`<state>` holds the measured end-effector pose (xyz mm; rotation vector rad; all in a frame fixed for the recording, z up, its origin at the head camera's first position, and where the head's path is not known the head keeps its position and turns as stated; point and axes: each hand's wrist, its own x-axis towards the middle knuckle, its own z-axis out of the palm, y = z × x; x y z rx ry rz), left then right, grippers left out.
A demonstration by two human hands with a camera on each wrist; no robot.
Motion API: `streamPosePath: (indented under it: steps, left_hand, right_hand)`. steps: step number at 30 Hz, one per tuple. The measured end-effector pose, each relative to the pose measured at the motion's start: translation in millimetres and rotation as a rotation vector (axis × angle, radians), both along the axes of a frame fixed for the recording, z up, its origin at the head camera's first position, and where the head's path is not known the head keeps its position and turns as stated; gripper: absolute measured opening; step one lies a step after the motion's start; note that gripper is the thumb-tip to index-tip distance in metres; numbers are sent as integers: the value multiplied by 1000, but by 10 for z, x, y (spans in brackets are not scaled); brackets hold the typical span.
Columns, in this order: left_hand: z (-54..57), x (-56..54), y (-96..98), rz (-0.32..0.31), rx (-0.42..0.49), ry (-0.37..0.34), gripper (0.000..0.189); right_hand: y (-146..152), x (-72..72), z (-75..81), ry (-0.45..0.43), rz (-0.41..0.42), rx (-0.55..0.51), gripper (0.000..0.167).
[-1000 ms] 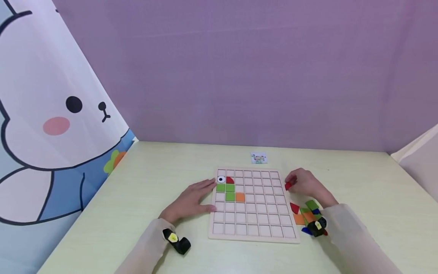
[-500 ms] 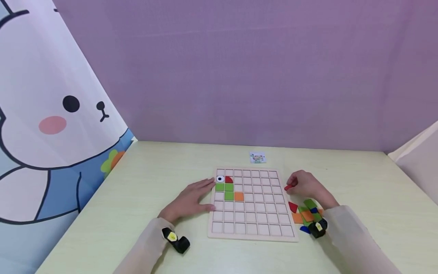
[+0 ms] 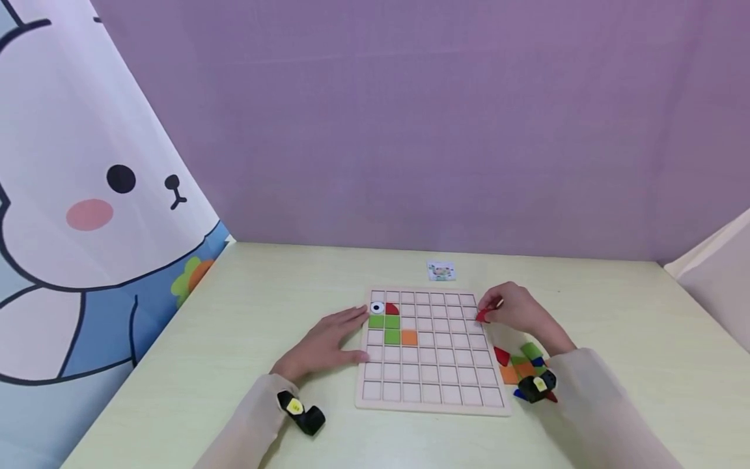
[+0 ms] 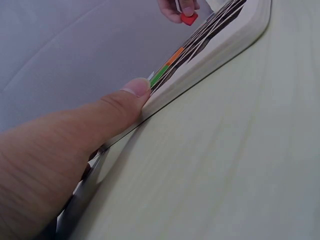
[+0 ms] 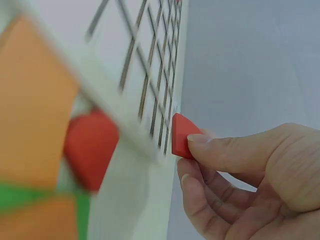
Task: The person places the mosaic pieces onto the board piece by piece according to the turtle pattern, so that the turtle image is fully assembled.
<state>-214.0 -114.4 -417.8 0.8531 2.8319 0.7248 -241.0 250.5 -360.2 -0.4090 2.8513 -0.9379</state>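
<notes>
A pale wooden grid board [image 3: 433, 394] lies on the table. Near its upper left sit a round eye tile [image 3: 377, 307], a red quarter-round tile [image 3: 392, 309], several green tiles [image 3: 392, 336] and an orange square tile [image 3: 409, 337]. My left hand [image 3: 328, 340] rests against the board's left edge, thumb and fingers spread; the left wrist view shows the thumb [image 4: 120, 102] on the rim. Over the board's right edge my right hand [image 3: 512, 306] pinches a red tile [image 5: 185, 136] with one curved side between thumb and fingers.
Right of the board lies a loose heap of tiles, with a red tile [image 3: 501, 355], an orange tile [image 3: 508, 375] and a green tile [image 3: 532, 350]; the right wrist partly covers it. A small picture card [image 3: 441, 270] lies behind the board. A purple cloth [image 3: 445, 130] hangs at the back.
My right hand has moved slightly left with the red tile, from beside the board to over its right edge. The left hand stays in place.
</notes>
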Motion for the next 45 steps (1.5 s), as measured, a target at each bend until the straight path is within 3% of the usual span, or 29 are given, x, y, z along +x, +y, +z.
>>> streamPosePath:
  steps: [15,25,35,45]
  left_hand:
    - [-2,13,-11,9,-14,10,82]
    - [-12,51,-66,-9,-31,9,82]
    - [-13,47,-71,-22,-24,19,81]
    - [-15,55,-64,-7,-27,7,81]
  right_hand:
    - [-493,-76,-14,-22,32,-67,12]
    - [-820,33,-51,-43,30,-92,11]
    - [-999,37,-74,-41,56,-102,10]
    - [-1114,22,-119,-73,26,-114,12]
